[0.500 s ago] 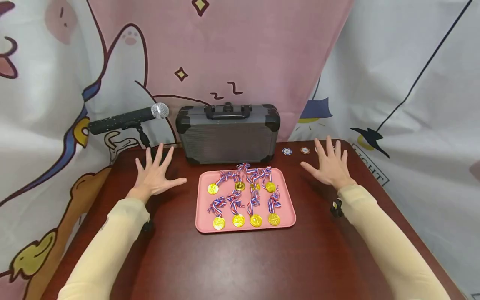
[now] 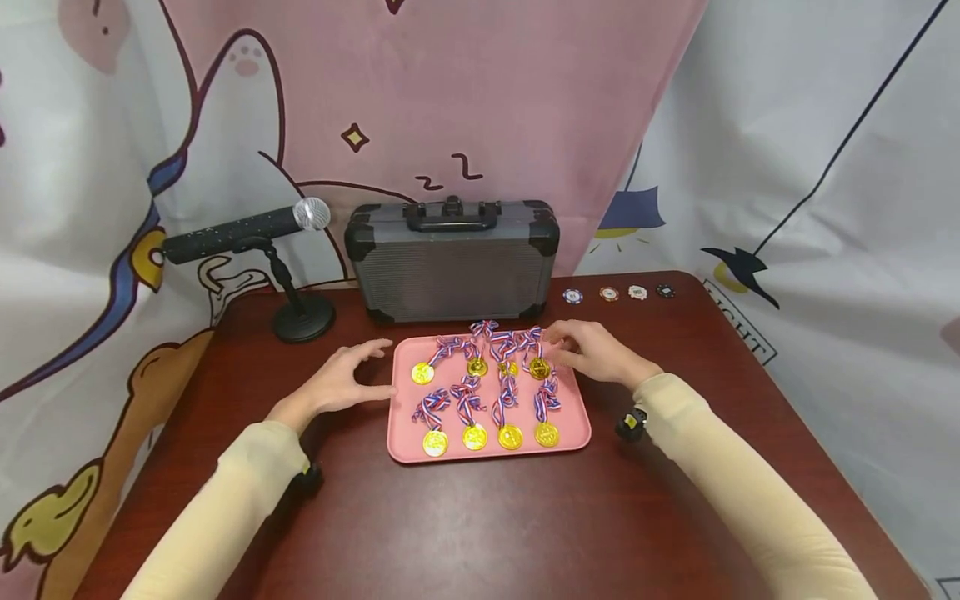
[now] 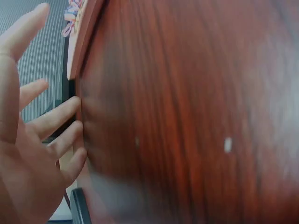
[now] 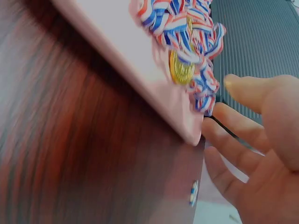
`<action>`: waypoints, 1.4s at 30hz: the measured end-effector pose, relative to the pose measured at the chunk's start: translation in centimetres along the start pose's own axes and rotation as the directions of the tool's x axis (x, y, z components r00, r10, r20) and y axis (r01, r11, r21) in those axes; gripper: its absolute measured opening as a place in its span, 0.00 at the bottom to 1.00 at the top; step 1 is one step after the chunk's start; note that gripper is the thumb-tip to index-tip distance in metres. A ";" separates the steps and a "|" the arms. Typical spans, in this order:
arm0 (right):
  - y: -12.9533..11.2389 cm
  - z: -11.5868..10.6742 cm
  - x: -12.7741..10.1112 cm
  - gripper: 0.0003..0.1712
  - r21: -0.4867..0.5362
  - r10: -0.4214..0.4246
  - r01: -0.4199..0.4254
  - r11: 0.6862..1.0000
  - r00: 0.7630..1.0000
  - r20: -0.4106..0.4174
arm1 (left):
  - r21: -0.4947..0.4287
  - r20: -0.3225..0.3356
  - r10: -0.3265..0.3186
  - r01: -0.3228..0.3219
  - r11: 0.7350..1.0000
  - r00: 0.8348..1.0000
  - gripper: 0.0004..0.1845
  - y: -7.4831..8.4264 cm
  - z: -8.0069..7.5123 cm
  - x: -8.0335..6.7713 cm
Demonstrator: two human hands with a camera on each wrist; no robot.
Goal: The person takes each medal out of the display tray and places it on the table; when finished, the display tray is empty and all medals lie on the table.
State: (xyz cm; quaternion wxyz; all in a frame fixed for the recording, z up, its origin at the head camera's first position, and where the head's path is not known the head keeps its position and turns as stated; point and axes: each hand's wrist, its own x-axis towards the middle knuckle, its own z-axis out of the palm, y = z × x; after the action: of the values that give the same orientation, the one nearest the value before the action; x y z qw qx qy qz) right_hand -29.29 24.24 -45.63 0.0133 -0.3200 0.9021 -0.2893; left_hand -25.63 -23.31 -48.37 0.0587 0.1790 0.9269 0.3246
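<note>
A pink tray (image 2: 402,417) lies on the dark red-brown table, bearing several gold medals (image 2: 510,437) with red, white and blue ribbons (image 2: 546,398) in two rows. My left hand (image 2: 336,385) is just left of the tray, thumb near its left rim, fingers loosely bent and holding nothing. By the tray's upper right corner is my right hand (image 2: 596,352), its fingertips close to a ribbon. In the right wrist view the thumb and fingers (image 4: 233,144) stand apart, with a gap between them and the ribbons (image 4: 205,84).
A grey case (image 2: 453,271) with black corners stands behind the tray. At the back left is a microphone (image 2: 247,233) on a round-based stand (image 2: 303,318). Several poker chips (image 2: 608,294) lie in a row at the back right. A printed cloth (image 2: 465,100) hangs behind the table.
Both hands have come inward from the sides to the tray, and their widely spread fingers are now more bent. The medals and tray keep their places.
</note>
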 end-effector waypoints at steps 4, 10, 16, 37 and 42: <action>-0.5 0.8 1.2 0.18 -0.015 -0.005 0.007 1.000 0.994 0.114 | -0.083 0.060 0.035 -0.030 0.996 0.998 0.47 0.3 0.5 0.1; -0.9 1.8 1.9 0.20 -0.084 0.074 -0.054 0.995 0.965 0.251 | -0.193 0.134 0.073 -0.047 0.980 0.988 0.48 -0.5 1.2 -0.2; -1.1 1.4 1.7 0.12 -0.073 0.098 -0.084 0.994 0.968 0.229 | -0.238 0.136 0.107 -0.073 0.969 0.985 0.49 -0.7 1.7 -0.2; 3.8 -3.6 -0.5 0.10 0.044 0.243 -0.241 0.970 0.966 -0.083 | -0.223 0.142 0.070 -0.037 0.974 0.987 0.53 -0.9 1.0 -0.4; 5.2 -1.5 -0.8 0.09 -0.047 0.219 -0.220 0.974 0.976 -0.020 | -0.221 0.152 0.065 -0.030 0.975 0.986 0.53 -0.9 1.2 -0.3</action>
State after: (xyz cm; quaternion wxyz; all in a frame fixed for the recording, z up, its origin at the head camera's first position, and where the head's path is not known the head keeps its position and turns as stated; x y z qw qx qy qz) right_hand -31.88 28.74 -47.30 0.0307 -0.2167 0.9388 -0.2661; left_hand -25.34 -23.36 -49.90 0.1435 0.2190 0.8736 0.4103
